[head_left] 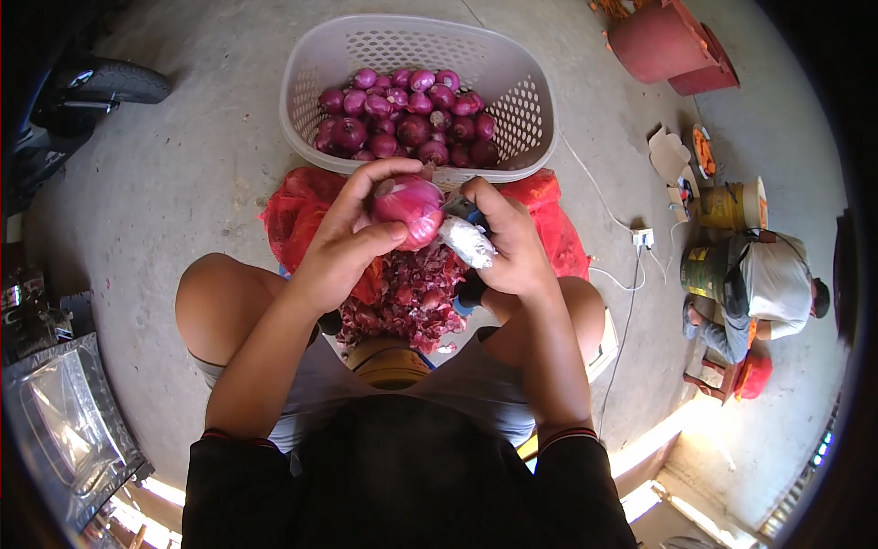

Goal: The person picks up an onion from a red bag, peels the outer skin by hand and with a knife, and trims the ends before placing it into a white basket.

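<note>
My left hand (pixel 352 233) is wrapped round a large, shiny purple-red onion (pixel 409 212), thumb across its lower side. Close on its right, my right hand (pixel 512 242) grips a small tool with a white wrapped handle (pixel 467 242); its blade is mostly hidden by my fingers. Below both hands lies a heap of dark red onion skins (pixel 412 297), on and beside a red mesh bag (pixel 558 224). Beyond them stands a grey plastic basket (pixel 297 101) holding several red onions (pixel 413 130).
A yellow container (pixel 389 364) is between my legs. On the right, a person (pixel 773 274) sits bent beside buckets (pixel 727 206). A white cable with a socket block (pixel 642 237) crosses the floor. Red tubs (pixel 654 41) stand at the upper right, a black tyre (pixel 123 80) at the upper left.
</note>
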Motion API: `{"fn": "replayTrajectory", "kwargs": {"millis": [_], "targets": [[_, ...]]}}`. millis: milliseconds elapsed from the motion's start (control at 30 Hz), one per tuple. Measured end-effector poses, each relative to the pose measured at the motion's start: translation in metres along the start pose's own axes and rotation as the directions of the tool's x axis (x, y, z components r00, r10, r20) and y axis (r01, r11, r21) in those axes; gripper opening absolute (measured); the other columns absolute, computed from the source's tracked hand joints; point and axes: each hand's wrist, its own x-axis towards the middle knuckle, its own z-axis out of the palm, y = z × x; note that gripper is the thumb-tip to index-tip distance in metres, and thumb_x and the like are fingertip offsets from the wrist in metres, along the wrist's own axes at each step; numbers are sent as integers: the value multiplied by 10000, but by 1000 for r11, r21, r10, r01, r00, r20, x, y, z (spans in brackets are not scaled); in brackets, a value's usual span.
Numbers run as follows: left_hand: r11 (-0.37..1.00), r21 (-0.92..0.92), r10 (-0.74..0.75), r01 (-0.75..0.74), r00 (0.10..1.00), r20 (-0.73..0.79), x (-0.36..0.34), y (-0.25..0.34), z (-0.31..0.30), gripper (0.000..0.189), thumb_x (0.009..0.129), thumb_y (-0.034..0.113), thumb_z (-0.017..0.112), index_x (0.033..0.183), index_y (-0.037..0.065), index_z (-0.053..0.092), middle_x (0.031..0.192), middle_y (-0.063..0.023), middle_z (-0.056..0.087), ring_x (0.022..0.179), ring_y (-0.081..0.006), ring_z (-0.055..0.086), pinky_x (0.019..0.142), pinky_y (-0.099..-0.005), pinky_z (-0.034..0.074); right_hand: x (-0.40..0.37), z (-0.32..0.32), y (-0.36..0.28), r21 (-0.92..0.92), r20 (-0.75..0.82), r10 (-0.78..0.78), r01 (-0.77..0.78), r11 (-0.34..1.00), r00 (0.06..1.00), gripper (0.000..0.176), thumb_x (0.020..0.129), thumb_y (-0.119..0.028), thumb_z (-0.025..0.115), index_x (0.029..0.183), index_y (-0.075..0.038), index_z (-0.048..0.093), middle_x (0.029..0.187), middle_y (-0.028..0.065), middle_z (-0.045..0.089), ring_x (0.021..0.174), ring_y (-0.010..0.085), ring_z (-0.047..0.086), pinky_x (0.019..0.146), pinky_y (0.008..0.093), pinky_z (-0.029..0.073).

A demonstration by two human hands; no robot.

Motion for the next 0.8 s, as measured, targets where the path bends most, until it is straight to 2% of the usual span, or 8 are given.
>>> {"fn": "replayTrajectory", "kwargs": {"millis": [200, 467, 667, 800], "targets": [[996, 89, 17, -18, 1000, 14, 1, -2, -2, 514, 834, 24, 530, 1322, 51, 371, 1286, -94, 434, 1145, -160, 452, 968, -302, 377, 2, 2, 1, 51, 10, -12, 11, 999, 1000, 255, 678, -120, 655, 872, -24, 520, 762, 164, 562, 721, 376, 589, 599, 413, 445], [995, 99, 13, -15, 1000, 12, 0, 1, 1, 520, 837, -2, 522, 1330, 44, 363, 1269, -82, 440, 1129, -144, 457, 958, -290, 378, 2, 3, 2, 35, -1, -44, 44, 998, 999, 212, 667, -105, 652, 810, -19, 522, 704, 147, 533, 657, 355, 569, 578, 392, 435], [998, 55, 3, -4, 1000, 27, -1, 2, 2, 529, 830, -11, 526, 1331, 36, 361, 1240, -74, 453, 1110, -137, 468, 944, -283, 388, 1, 0, 6, 95, -16, -110, 111, 989, 994, 235, 661, -134, 682, 793, -23, 523, 679, 124, 523, 608, 328, 546, 545, 362, 422], [998, 63, 17, -17, 1000, -1, 0, 2, 3, 534, 827, -13, 532, 1330, 31, 359, 1227, -73, 458, 1096, -131, 476, 936, -278, 394, 0, 1, 4, 141, -41, -10, 16, 990, 999, 241, 667, -144, 693, 797, -26, 527, 678, 118, 526, 609, 314, 558, 554, 363, 426]]}}
